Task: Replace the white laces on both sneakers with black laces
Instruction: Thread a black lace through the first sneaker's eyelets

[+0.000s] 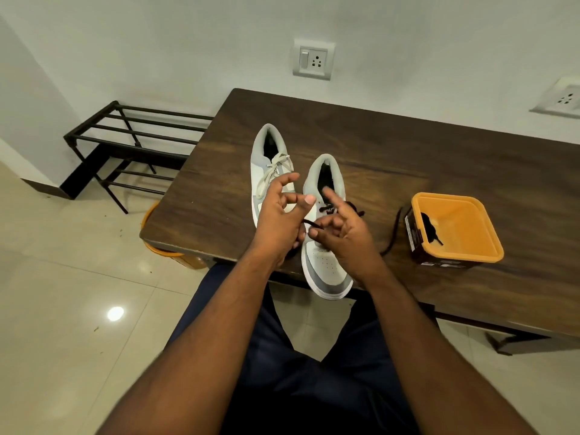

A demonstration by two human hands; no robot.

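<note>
so both hands over the near sneaker [326,265] on the table [408,146] | right hand [342,233] pinching black lace [314,226] | left hand [279,215] fingers curled, grip unclear | far sneaker [266,158] white-laced

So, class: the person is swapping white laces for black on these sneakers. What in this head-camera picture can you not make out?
- Lower eyelets of the near sneaker: hidden by the left hand and right hand.
- Label on the orange tub: too small to read.
- Dark item inside the tub: unclear whether it is a lace.
- Orange bin under the table: mostly covered by the tabletop.
</note>
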